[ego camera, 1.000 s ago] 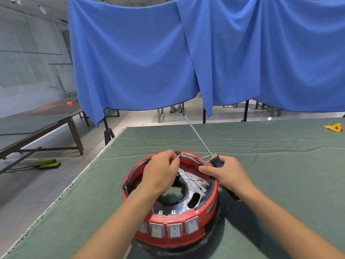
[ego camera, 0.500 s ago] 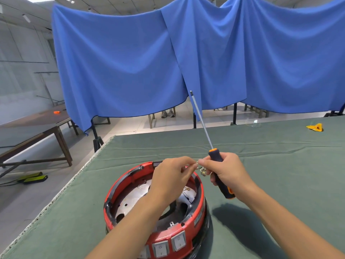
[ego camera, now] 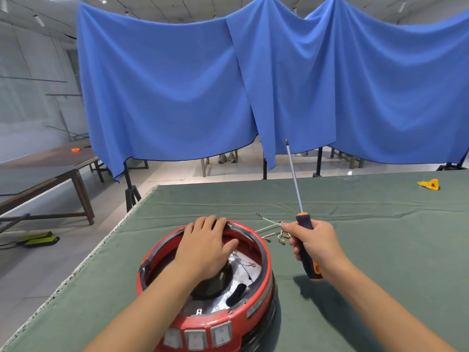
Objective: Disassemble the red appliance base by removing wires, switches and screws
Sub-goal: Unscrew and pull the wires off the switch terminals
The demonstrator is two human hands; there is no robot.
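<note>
Two hands: both in view over green table cloth (ego camera: 355,212).
Red appliance base (ego camera: 250,298): 6 o'clock, near table edge; switches (ego camera: 196,339) on front wall.
Left hand (ego camera: 205,246): fingers spread, resting on far rim, covering part of the interior.
Right hand (ego camera: 313,243): gripping screwdriver (ego camera: 302,229), shaft up toward 12; fingertips pinching wires (ego camera: 272,228), clear of the base at 1 o'clock.
Surroundings: blue curtain (ego camera: 177,85) at 12; yellow piece (ego camera: 429,185) at 2; wooden table (ego camera: 45,171) at 9.
</note>
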